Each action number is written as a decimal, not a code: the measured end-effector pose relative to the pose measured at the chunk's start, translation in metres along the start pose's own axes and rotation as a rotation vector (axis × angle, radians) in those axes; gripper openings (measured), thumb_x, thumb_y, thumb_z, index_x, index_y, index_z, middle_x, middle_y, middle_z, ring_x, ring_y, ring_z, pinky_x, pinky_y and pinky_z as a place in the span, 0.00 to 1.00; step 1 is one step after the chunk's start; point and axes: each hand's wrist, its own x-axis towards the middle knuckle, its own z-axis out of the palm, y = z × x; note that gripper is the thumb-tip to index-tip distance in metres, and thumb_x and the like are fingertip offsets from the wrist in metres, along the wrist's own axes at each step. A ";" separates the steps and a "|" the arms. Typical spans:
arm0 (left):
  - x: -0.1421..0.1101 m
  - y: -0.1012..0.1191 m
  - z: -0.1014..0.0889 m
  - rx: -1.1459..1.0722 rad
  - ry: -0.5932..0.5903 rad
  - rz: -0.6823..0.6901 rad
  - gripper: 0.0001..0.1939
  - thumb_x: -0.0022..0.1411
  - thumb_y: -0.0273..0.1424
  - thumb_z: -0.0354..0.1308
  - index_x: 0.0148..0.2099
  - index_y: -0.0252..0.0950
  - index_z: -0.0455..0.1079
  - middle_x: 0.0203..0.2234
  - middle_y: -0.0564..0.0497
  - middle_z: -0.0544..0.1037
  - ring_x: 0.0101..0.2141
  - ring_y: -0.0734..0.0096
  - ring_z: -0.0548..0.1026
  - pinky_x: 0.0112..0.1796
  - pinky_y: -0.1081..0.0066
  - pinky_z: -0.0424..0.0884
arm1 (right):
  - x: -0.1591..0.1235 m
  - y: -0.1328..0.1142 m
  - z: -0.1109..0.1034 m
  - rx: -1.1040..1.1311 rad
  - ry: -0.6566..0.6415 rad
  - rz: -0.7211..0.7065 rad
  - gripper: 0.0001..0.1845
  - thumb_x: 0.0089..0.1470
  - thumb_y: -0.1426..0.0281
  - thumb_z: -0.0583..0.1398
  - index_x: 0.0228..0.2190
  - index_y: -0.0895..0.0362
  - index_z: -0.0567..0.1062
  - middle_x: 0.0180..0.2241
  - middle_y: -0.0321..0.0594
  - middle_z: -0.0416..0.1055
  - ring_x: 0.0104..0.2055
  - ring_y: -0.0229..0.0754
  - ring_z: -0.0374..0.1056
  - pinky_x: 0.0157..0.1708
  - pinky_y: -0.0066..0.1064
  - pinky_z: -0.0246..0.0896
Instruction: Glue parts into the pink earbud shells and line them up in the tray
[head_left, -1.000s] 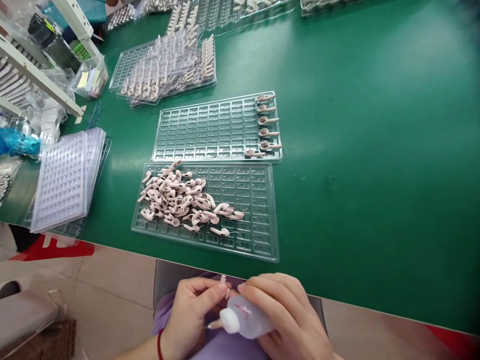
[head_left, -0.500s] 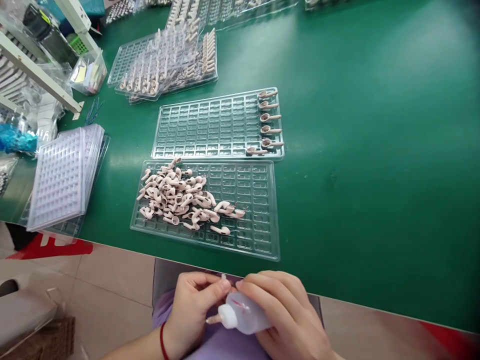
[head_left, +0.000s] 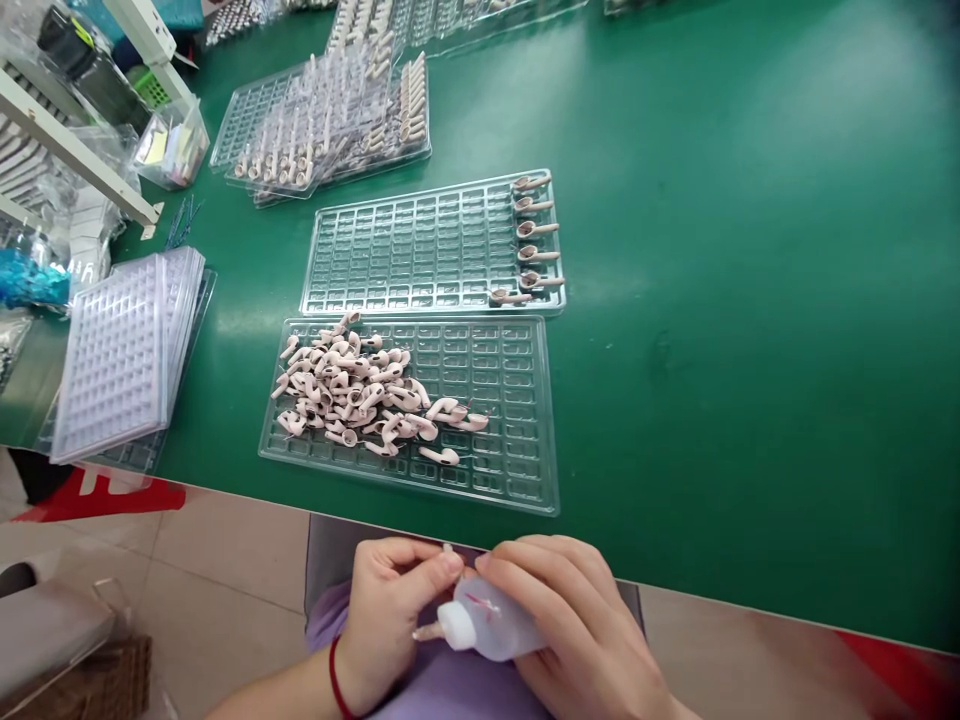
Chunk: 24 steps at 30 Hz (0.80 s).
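Observation:
Over my lap, at the table's front edge, my right hand (head_left: 581,610) is wrapped round a translucent squeeze bottle (head_left: 499,622). The bottle lies tilted on its side, its white cap and narrow nozzle pointing left. My left hand (head_left: 394,600) pinches an earbud shell between thumb and forefinger; only a pale end of it shows and the rest is hidden. Both hands are close together, by the bottle's shoulder. On the near clear tray (head_left: 525,430) lies a loose heap of pale earbud shells (head_left: 352,385). The far tray (head_left: 412,260) carries several earbud shells (head_left: 529,229) in its right-hand slots.
Stacked trays of earbud shells (head_left: 300,140) stand farther back. At the left are a pile of white plastic trays (head_left: 112,350), a clear box (head_left: 172,150) and a white metal frame (head_left: 75,150). The green table top (head_left: 712,300) stretches off to the right.
Both hands keep the same grip on the bottle and the earbud shell, with hardly any movement. The table view has shifted slightly up and left.

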 end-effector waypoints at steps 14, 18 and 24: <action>-0.019 0.034 -0.010 0.810 -0.056 0.813 0.03 0.55 0.27 0.68 0.35 0.36 0.82 0.25 0.49 0.79 0.26 0.71 0.76 0.29 0.75 0.73 | 0.009 0.005 -0.020 0.241 0.019 0.033 0.16 0.54 0.81 0.60 0.44 0.56 0.70 0.32 0.41 0.72 0.31 0.39 0.70 0.28 0.30 0.72; -0.017 0.038 -0.007 0.970 -0.027 1.022 0.05 0.61 0.31 0.64 0.36 0.35 0.80 0.24 0.49 0.77 0.25 0.71 0.76 0.27 0.74 0.74 | 0.009 0.004 -0.021 0.269 0.028 0.052 0.16 0.54 0.80 0.61 0.44 0.55 0.71 0.31 0.41 0.73 0.30 0.39 0.71 0.28 0.30 0.72; -0.011 0.059 0.000 1.031 -0.071 1.126 0.06 0.62 0.33 0.64 0.35 0.35 0.78 0.23 0.51 0.78 0.24 0.73 0.75 0.27 0.75 0.73 | 0.011 0.016 -0.037 0.250 0.060 0.069 0.15 0.54 0.77 0.63 0.44 0.56 0.71 0.32 0.41 0.72 0.31 0.40 0.72 0.28 0.29 0.72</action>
